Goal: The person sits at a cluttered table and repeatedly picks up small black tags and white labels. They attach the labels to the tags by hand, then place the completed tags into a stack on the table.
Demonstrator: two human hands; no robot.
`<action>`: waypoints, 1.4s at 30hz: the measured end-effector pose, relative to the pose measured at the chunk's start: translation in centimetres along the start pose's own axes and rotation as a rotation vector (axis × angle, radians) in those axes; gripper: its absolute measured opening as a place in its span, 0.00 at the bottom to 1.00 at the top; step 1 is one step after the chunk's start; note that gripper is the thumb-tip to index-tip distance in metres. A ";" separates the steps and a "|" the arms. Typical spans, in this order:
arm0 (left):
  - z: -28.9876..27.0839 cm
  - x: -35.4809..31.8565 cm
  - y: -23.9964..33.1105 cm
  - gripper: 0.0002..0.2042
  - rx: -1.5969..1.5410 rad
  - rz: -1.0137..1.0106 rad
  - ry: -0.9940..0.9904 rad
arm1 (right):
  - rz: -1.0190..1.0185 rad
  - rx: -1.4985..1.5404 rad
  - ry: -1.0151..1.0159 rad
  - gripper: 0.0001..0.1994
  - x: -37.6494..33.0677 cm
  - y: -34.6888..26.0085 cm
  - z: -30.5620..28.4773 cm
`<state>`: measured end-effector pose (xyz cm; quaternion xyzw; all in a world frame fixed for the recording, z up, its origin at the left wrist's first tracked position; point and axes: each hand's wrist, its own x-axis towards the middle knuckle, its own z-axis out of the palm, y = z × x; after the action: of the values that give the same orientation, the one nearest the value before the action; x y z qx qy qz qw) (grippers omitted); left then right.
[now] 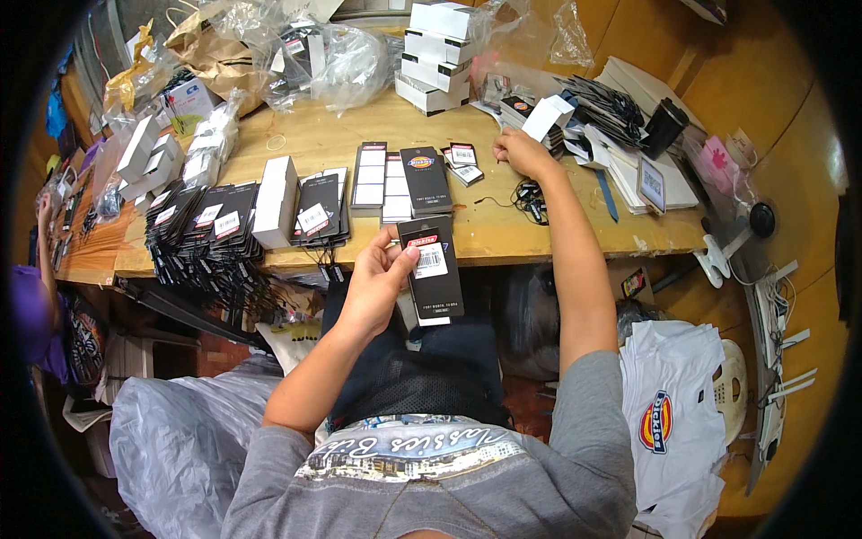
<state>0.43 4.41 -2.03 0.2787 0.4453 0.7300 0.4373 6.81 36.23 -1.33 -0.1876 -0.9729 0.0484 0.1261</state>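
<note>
My left hand (373,280) grips a black hang tag (438,295) with a barcode sticker, thumb on its face, above the table's front edge. A white edge peeks out beneath the tag. My right hand (523,153) is reached out over the table with its fingers curled closed; whatever is in them is hidden. Close to it are a bundle of black strings (532,199) and a small white box (548,117). Between the hands lie a black hang tag pile (425,180), strips of white labels (368,180) and small barcode cards (461,160).
Stacks of black tags with dangling strings (206,220) line the front left edge, beside a white box (277,202). White boxes (435,54) are piled at the back. Black packets (603,108), a black cup (664,126) and a propped phone (651,184) stand right. Another person's arm (45,242) shows far left.
</note>
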 end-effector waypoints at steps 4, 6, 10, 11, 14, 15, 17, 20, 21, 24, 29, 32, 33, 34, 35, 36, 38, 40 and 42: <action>0.0 -0.1 -0.2 0.10 -0.033 -0.016 0.002 | 0.033 0.133 0.019 0.05 -0.2 0.7 0.4; -0.2 -0.1 -0.5 0.10 -0.048 -0.019 0.004 | 0.040 0.229 0.013 0.06 -0.5 0.4 0.2; -0.1 -0.2 -0.3 0.09 -0.053 -0.029 -0.014 | 0.041 0.230 -0.036 0.08 -0.8 0.3 -0.1; 0.0 -0.2 -0.2 0.09 -0.057 -0.029 -0.018 | 0.030 0.217 -0.043 0.09 -0.7 0.0 -0.2; -0.1 -0.2 -0.7 0.08 -0.069 -0.008 -0.012 | 0.069 0.298 0.006 0.10 -0.8 -1.0 -0.5; -0.1 -0.3 -0.7 0.09 -0.083 -0.010 -0.010 | 0.024 0.317 0.009 0.10 -0.9 -1.0 -0.5; -0.1 -0.4 -0.7 0.09 -0.110 -0.016 -0.007 | -0.066 0.356 0.015 0.10 -1.3 -0.6 -0.4; -0.1 -0.5 -0.5 0.09 -0.114 -0.029 0.000 | -0.057 0.337 -0.063 0.11 -1.2 -0.3 -0.4; -0.1 -0.5 -0.6 0.09 -0.106 -0.028 -0.006 | -0.031 0.324 -0.093 0.10 -1.1 -0.5 -0.6; -0.1 -0.4 -0.8 0.10 -0.088 -0.037 -0.030 | -0.005 0.268 -0.136 0.07 -0.6 -0.3 -0.6; -0.3 -0.3 -1.1 0.11 -0.104 -0.046 -0.058 | -0.127 -0.029 0.092 0.05 -0.6 0.5 1.2; 0.2 -0.7 -0.6 0.11 -0.145 -0.070 -0.027 | 0.038 0.701 0.335 0.05 -0.2 1.2 -0.7; 0.1 -0.7 -0.6 0.11 -0.154 -0.061 -0.036 | 0.108 0.942 0.413 0.04 -0.5 0.6 -2.6; 0.1 -0.6 -0.6 0.11 -0.164 -0.053 -0.045 | 0.076 1.285 0.570 0.04 -0.1 0.9 -3.7; 0.1 -0.6 -0.6 0.11 -0.168 -0.049 -0.057 | 0.040 1.458 0.671 0.03 -0.4 1.1 -5.1; 0.2 -0.6 -0.7 0.11 -0.187 -0.047 -0.066 | 0.130 1.526 0.744 0.02 -0.6 1.7 -6.7; 0.4 -0.5 -0.8 0.10 -0.190 -0.007 -0.066 | 0.057 1.518 0.808 0.01 -1.4 2.8 -8.9; 0.3 -0.5 -0.8 0.10 -0.202 0.008 -0.052 | -0.033 1.486 0.843 0.02 -2.7 2.3 -10.6; 0.5 -0.3 -0.9 0.10 -0.157 0.051 -0.018 | -0.091 1.419 0.876 0.03 -4.4 0.3 -12.3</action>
<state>1.26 4.51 -2.60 0.2615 0.3755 0.7710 0.4429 14.08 35.43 9.49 -0.0260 -0.5811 0.5673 0.5829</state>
